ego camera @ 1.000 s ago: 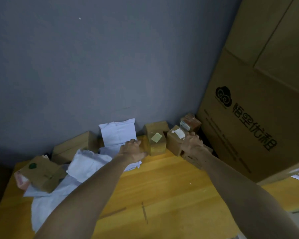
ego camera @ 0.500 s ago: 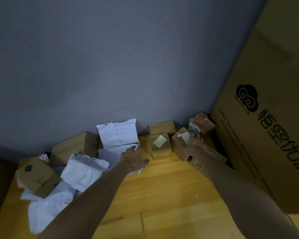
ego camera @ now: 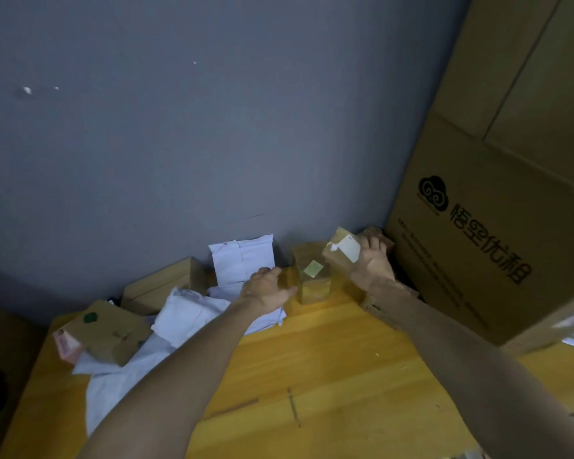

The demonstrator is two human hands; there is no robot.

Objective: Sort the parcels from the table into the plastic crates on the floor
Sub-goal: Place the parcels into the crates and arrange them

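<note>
The right hand (ego camera: 372, 264) curls round a small cardboard parcel (ego camera: 337, 260), tilted and lifted off the tabletop (ego camera: 312, 376) at centre right. The left hand (ego camera: 267, 289), fingers relaxed, holds nothing, over white mailer bags (ego camera: 193, 313) beside a stickered box (ego camera: 313, 281).

Parcel sorting room: parcels (ego camera: 312, 276), large cartons (ego camera: 497, 200), table (ego camera: 328, 376).

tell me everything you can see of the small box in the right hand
The small cardboard box is brown and cube-like, with a white label on its upward face. It is tilted, at the back of the table near the grey wall. The right hand grips its right side, fingers curled over the top edge. It overlaps the taped box beside it; contact is unclear.
</note>
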